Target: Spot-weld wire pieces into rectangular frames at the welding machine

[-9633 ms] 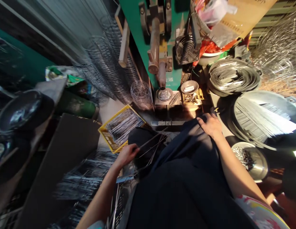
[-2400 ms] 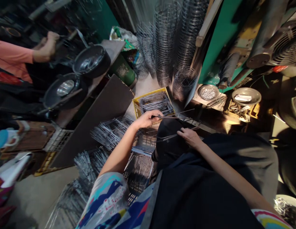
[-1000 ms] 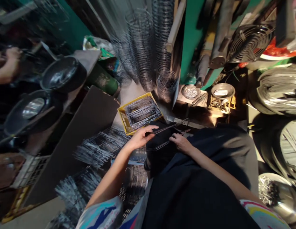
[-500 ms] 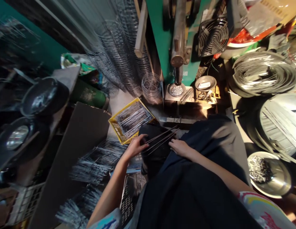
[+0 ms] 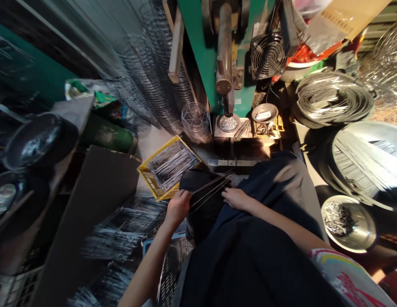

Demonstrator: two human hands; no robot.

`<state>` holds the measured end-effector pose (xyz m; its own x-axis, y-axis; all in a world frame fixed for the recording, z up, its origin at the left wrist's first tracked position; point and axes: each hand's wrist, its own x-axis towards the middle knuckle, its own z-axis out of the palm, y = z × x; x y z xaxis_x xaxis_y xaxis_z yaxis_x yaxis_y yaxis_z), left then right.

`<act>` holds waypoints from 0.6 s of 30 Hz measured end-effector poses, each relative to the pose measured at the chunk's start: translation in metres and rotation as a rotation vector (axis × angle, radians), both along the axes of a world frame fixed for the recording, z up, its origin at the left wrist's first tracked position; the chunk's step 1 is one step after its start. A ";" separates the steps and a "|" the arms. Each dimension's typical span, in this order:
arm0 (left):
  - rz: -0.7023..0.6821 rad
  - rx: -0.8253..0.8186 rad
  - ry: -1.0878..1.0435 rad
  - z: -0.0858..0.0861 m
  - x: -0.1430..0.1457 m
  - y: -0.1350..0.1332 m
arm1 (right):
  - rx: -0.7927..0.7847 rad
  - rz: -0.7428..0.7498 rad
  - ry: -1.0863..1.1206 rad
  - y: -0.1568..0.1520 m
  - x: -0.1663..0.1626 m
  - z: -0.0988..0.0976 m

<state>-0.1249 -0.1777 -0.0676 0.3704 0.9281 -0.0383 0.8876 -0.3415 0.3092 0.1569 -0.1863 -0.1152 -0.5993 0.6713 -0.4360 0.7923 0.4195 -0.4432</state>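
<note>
The left hand pinches long, thin wires over the dark knee. They slant forward, far ends to the right. The right hand curls nearby; I can't tell if it grips any.

Two hands, one yellow crate, two dark pans, one fan.

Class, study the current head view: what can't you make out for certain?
All in the head view:
Left hand: its fingertip grip, hidden by the hand itself.
Thin wires: exact count, too fine and close together.
Right hand: its palm, turned from the camera.
Lettering: partly hidden by the metal rod.
Lower black pan: blurred, cut off by the left edge.
</note>
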 end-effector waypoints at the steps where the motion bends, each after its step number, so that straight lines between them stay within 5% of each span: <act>1: 0.000 -0.006 -0.025 0.002 -0.003 0.002 | -0.001 -0.001 -0.003 0.000 0.000 0.001; 11: -0.094 -0.061 -0.008 0.010 -0.010 0.010 | 0.026 -0.045 -0.011 0.003 0.007 0.010; 18: -0.082 -0.255 -0.172 0.018 -0.014 0.013 | 0.096 -0.086 0.016 0.008 0.026 0.032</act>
<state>-0.1385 -0.1644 -0.0495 0.4647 0.8634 -0.1964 0.7877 -0.3018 0.5371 0.1827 -0.1782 -0.0835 -0.5438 0.7589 -0.3582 0.8204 0.3909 -0.4173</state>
